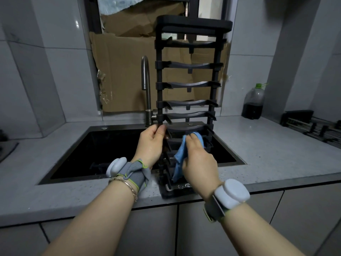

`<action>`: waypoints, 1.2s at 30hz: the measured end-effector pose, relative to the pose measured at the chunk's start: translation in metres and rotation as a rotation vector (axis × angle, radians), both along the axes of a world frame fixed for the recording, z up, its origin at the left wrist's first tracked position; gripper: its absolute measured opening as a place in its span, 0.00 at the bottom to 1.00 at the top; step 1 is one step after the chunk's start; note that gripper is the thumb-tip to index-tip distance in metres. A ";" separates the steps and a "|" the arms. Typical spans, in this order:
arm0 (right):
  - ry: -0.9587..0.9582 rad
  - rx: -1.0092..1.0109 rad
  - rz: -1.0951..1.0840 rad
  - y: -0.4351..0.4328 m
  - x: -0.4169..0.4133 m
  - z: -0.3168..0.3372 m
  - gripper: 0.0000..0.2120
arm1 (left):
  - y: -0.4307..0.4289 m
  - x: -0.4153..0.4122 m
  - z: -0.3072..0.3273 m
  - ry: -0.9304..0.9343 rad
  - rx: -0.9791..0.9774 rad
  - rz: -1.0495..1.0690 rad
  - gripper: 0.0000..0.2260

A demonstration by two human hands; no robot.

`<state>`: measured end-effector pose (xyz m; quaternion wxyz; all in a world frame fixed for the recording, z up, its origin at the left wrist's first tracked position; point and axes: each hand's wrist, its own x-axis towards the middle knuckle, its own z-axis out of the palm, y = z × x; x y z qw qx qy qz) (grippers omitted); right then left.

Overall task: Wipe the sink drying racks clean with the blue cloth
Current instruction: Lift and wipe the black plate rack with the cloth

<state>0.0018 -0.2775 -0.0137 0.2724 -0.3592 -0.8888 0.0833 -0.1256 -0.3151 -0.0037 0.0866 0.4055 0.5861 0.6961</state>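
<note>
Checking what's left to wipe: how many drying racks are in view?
2: upright rack at the sink, gripped by the left hand; second rack on the counter, far right.

Matt dark plastic drying rack (188,85), soft blue cloth (180,156) against it, brushed metal tap (146,84), speckled stone-like counter (267,145), glossy grey wall tiles (46,52).

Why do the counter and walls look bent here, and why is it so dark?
Head view: the wide-angle lens bows the counter and makes the walls lean. The lighting is dim and flat, and the sink is nearly black. There is a small glare spot on the left wall tile. The drying rack, blue cloth, left hand and right hand are reasonably sharp.
</note>
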 end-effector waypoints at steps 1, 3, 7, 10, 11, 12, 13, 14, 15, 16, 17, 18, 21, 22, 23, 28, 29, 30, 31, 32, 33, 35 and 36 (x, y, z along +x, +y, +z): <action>0.067 -0.023 0.087 -0.002 -0.003 0.000 0.28 | 0.001 -0.001 -0.001 0.006 0.005 -0.001 0.12; 0.175 -0.091 0.287 -0.009 -0.013 -0.001 0.30 | 0.002 -0.002 -0.002 0.025 0.019 -0.004 0.10; 0.308 -0.268 0.438 -0.016 -0.024 0.002 0.33 | -0.002 -0.008 -0.002 0.017 0.003 -0.008 0.12; 0.129 -0.155 0.402 -0.012 -0.017 0.006 0.34 | -0.003 -0.010 0.000 0.021 -0.019 -0.002 0.15; 0.024 -0.082 0.349 -0.011 -0.015 0.009 0.34 | -0.002 -0.009 0.001 0.023 -0.021 0.005 0.15; -0.079 -0.003 0.285 -0.012 -0.013 0.012 0.32 | -0.003 -0.007 0.001 0.028 -0.023 0.005 0.15; -0.161 0.070 0.222 -0.013 -0.011 0.014 0.31 | -0.003 -0.007 0.002 0.033 -0.026 0.003 0.15; -0.222 0.128 0.163 -0.012 -0.008 0.016 0.30 | -0.003 -0.007 0.001 0.037 -0.024 -0.001 0.14; -0.270 0.168 0.101 -0.011 -0.004 0.017 0.30 | -0.003 -0.008 0.000 0.035 -0.021 -0.012 0.15; -0.308 0.195 0.038 -0.008 0.002 0.019 0.30 | -0.003 -0.009 0.000 0.030 -0.014 -0.025 0.17; -0.340 0.214 -0.019 -0.004 0.009 0.020 0.30 | -0.004 -0.010 -0.001 0.021 -0.012 -0.036 0.21; -0.362 0.235 -0.069 0.001 0.016 0.022 0.30 | -0.004 -0.011 -0.002 0.014 -0.013 -0.044 0.25; -0.365 0.249 -0.143 0.012 0.027 0.024 0.30 | -0.002 -0.015 -0.004 0.021 -0.017 -0.053 0.32; -0.363 0.243 -0.148 0.013 0.027 0.025 0.30 | -0.002 -0.015 -0.004 0.021 -0.014 -0.054 0.34; -0.363 0.232 -0.153 0.013 0.025 0.024 0.29 | -0.001 -0.015 -0.005 0.016 -0.013 -0.054 0.36; -0.294 0.127 -0.120 0.004 0.016 0.019 0.31 | 0.000 -0.014 -0.004 -0.013 -0.012 -0.063 0.29; -0.274 0.102 -0.093 0.000 0.014 0.017 0.31 | -0.001 -0.014 -0.004 -0.015 -0.014 -0.068 0.27; -0.248 0.084 -0.062 -0.003 0.010 0.016 0.31 | -0.001 -0.014 -0.004 -0.008 -0.016 -0.069 0.24; -0.215 0.068 -0.028 -0.005 0.006 0.014 0.31 | 0.000 -0.014 -0.005 0.004 -0.016 -0.070 0.22; -0.179 0.054 0.010 -0.008 0.001 0.013 0.30 | 0.000 -0.016 -0.006 0.013 -0.012 -0.067 0.20; -0.139 0.034 0.052 -0.011 -0.005 0.012 0.30 | 0.000 -0.016 -0.006 0.021 -0.011 -0.061 0.18; -0.063 -0.019 0.172 -0.015 -0.017 0.013 0.28 | 0.000 -0.016 -0.005 0.027 -0.008 -0.047 0.15; -0.039 -0.041 0.222 -0.016 -0.019 0.014 0.27 | 0.001 -0.015 -0.005 0.027 -0.007 -0.048 0.14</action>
